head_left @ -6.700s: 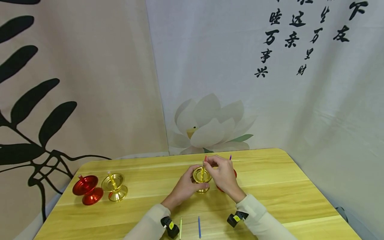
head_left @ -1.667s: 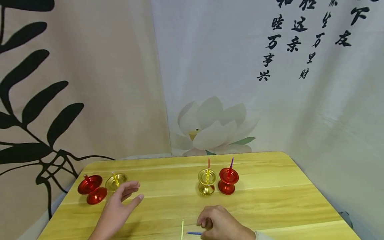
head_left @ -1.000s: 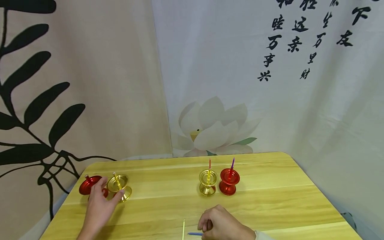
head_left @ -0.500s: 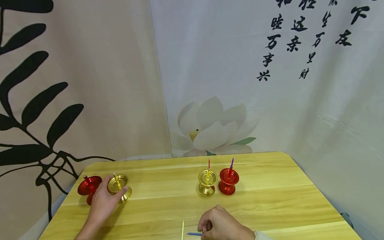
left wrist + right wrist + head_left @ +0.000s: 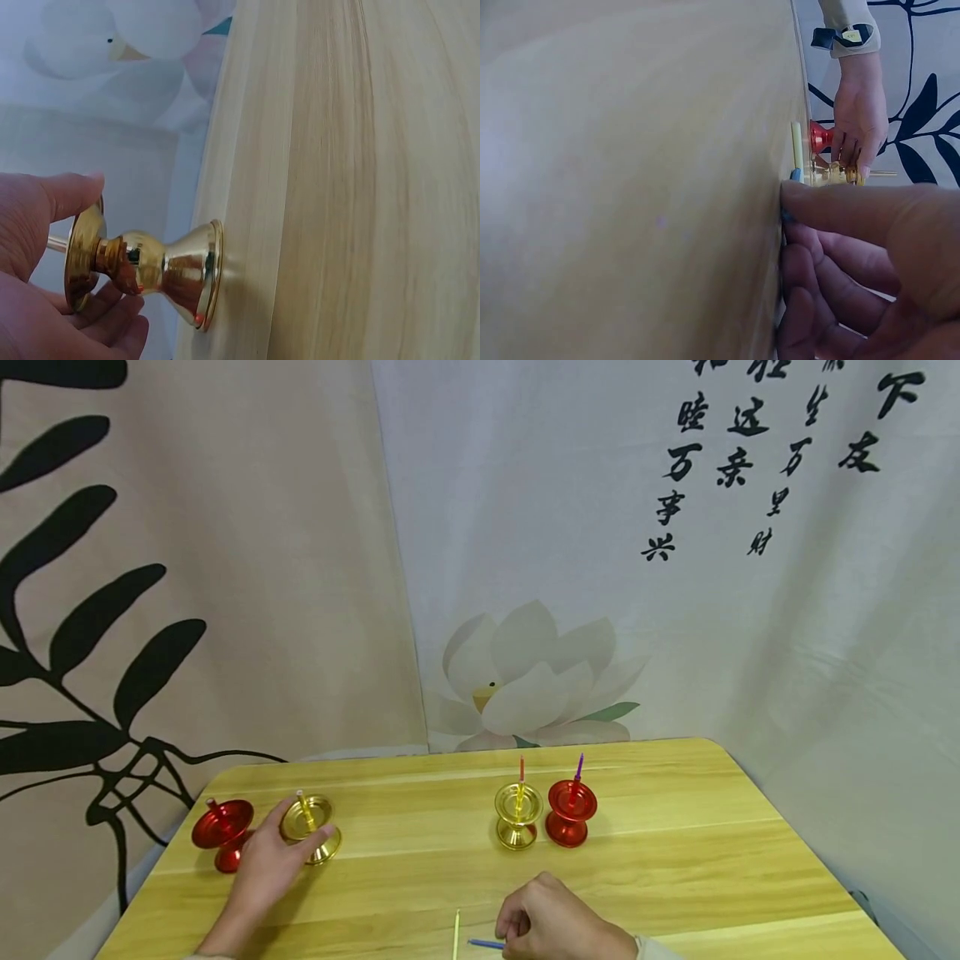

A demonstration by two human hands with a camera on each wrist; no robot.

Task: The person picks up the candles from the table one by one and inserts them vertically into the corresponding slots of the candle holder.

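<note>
My left hand grips the dish of a gold candle holder at the left of the table. In the left wrist view, the thumb lies on the rim of this gold holder, fingers below the dish, and the base is right at the tabletop. A short pale-tipped stem rises from its dish. Near the front edge, my right hand pinches one end of a thin blue candle, which lies close along the table. A pale yellow candle lies just left of it.
A red candle holder stands left of my left hand. Further right stand a gold holder with a red candle and a red holder with a purple candle. A printed cloth backdrop hangs behind the table.
My left hand let go of the right-hand gold holder, reached left, took hold of the other gold holder and shifted it slightly right. My right hand came down and turned the blue candle sideways.
</note>
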